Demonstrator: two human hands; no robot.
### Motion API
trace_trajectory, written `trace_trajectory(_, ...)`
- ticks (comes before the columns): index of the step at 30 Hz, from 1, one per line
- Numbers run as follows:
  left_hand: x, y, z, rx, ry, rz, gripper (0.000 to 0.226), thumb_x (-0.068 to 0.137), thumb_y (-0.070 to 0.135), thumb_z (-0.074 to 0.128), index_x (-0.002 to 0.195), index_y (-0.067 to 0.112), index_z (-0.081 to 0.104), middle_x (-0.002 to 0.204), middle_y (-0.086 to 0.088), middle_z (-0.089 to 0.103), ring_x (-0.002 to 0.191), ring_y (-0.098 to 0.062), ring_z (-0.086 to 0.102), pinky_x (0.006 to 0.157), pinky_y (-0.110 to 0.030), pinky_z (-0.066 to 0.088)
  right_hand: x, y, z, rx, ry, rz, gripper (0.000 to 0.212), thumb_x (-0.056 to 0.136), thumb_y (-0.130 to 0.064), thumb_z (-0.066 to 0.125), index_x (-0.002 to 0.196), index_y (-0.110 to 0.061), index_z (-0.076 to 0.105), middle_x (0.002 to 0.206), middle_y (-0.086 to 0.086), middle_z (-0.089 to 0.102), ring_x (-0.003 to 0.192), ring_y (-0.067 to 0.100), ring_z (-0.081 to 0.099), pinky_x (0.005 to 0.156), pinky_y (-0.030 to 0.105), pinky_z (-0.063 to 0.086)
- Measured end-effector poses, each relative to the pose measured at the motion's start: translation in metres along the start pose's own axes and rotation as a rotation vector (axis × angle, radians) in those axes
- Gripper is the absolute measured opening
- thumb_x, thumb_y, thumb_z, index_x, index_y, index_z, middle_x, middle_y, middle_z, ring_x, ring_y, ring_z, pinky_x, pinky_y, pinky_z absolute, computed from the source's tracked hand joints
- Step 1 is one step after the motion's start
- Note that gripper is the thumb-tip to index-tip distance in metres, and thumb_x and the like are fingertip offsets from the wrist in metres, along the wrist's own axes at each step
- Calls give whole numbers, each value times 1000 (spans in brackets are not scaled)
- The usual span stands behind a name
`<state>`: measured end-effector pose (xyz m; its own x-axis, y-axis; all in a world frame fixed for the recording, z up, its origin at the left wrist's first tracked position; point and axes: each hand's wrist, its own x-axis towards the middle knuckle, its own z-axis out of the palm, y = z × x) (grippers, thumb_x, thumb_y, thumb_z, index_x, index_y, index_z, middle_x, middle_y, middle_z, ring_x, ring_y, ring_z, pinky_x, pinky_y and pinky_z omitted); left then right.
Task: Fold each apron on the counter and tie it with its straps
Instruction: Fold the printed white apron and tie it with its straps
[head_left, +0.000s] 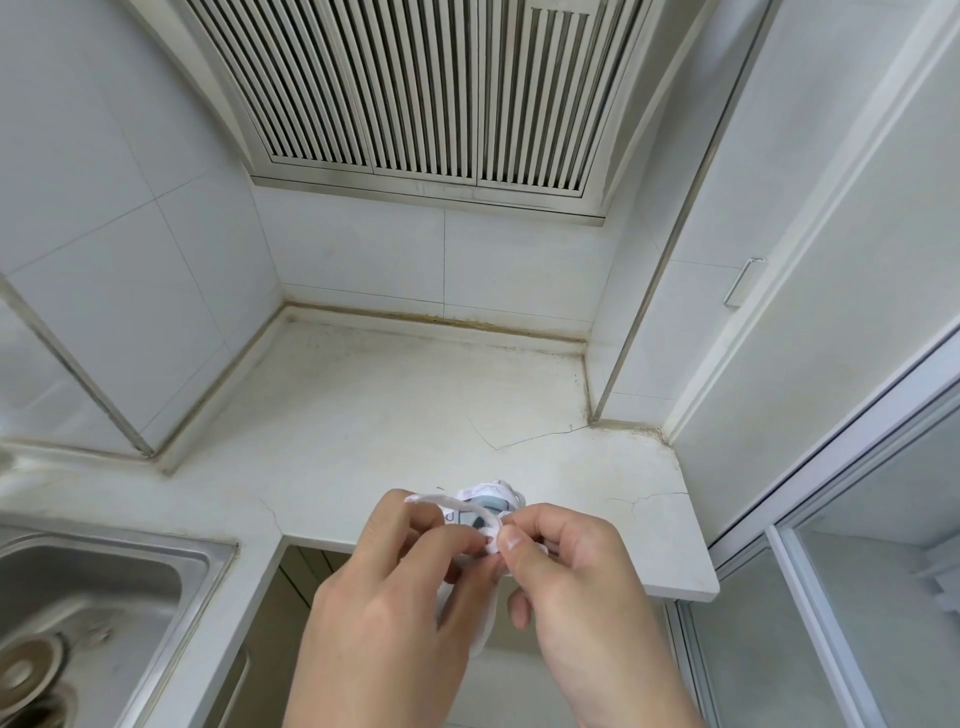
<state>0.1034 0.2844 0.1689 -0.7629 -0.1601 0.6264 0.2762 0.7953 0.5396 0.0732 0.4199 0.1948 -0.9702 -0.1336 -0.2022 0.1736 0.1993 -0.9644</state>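
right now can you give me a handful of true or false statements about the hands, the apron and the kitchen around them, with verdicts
1. Both hands pinch the white strap of the folded apron. True: the left hand and the right hand both hold it.
2. The apron lies inside the sink. False: it is at the front edge of the counter, right of the sink.
3. A slatted range hood hangs above the counter. True.
4. A second apron lies spread out at the back of the counter. False: only the one bundle shows.
5. The counter surface has cracks. True: thin cracks run across it beyond the bundle.
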Motion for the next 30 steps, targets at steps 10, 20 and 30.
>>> trace_trajectory(10, 8, -9, -3, -231, -95, -169, 17, 80, 6, 74, 73, 20, 67, 96, 14, 54, 72, -10, 66, 54, -11, 47, -5, -1, 0, 6, 142, -94, 26, 85, -10, 80, 71, -31, 73, 64, 0, 72, 56, 18, 71, 57, 12, 45)
trace_trajectory(20, 14, -10, -3, -195, -106, -190, 29, 80, -4, 71, 72, 23, 62, 96, 13, 53, 75, -9, 63, 60, -4, 37, -2, 20, -4, -54, 354, -190, 26, 85, -11, 81, 74, -31, 69, 80, -5, 73, 60, 16, 74, 62, 24, 53)
trace_trajectory(30, 17, -16, -4, -264, -255, -273, 37, 83, -9, 76, 72, 24, 63, 94, 8, 58, 82, -17, 65, 67, -21, 45, 2, 27, -20, -103, 428, -276, 26, 87, -14, 79, 81, -36, 67, 85, -8, 74, 69, 10, 74, 64, 17, 48)
